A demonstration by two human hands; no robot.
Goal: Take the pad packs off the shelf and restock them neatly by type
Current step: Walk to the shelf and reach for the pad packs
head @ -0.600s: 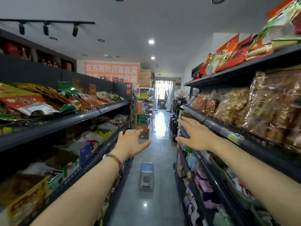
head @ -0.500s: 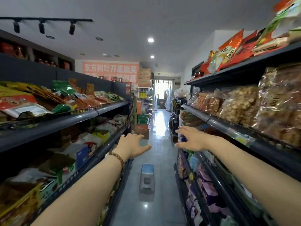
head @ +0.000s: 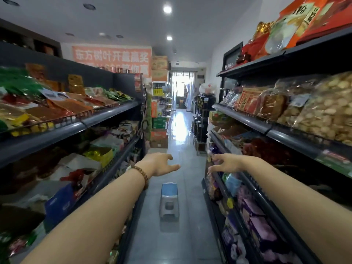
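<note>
Purple and lilac pad packs (head: pixel 256 211) sit at the front edge of a low right-hand shelf, and all the shelves (head: pixel 106 115) are dark grey. A stool (head: pixel 169 199) with a blue top and grey legs stands on glossy pale grey floor tiles (head: pixel 190 231). A bracelet (head: pixel 142 175) of brown beads circles one wrist, and an orange banner (head: pixel 111 58) bears pale characters.

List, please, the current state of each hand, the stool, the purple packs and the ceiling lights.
left hand: open, empty, over the aisle.
right hand: open, empty, beside the right shelving.
stool: upright on the aisle floor.
purple packs: on a lower right shelf, untouched.
ceiling lights: on.
</note>
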